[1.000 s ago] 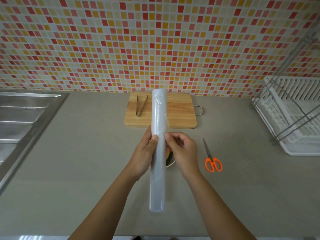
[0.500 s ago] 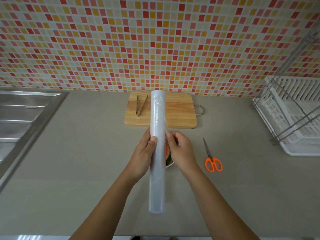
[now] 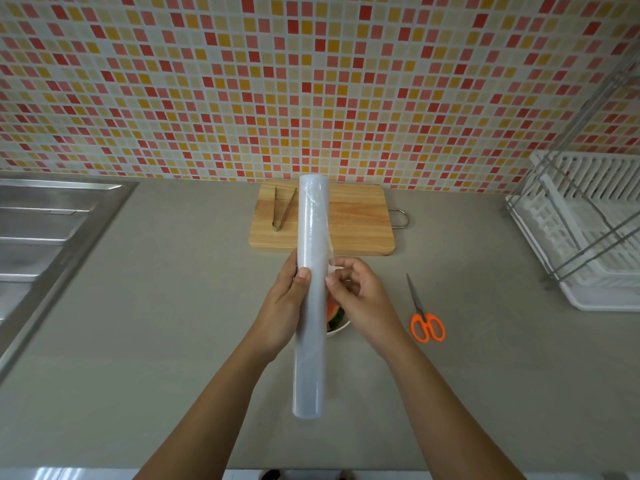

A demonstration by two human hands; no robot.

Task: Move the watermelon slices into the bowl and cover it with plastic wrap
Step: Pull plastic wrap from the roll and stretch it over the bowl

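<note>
A long white roll of plastic wrap is held lengthwise above the counter, pointing away from me. My left hand grips its left side near the middle. My right hand pinches the loose film edge at the roll's right side, lifted slightly off the roll. Beneath the roll and hands, a sliver of the white bowl shows, with watermelon slices of red flesh and green rind inside. Most of the bowl is hidden.
A wooden cutting board with metal tongs lies by the tiled wall. Orange-handled scissors rest right of the bowl. A white dish rack stands at right, a steel sink at left.
My right hand's fingers have drawn slightly right off the roll, peeling the film's edge away. The roll and my left hand have stayed nearly still.
</note>
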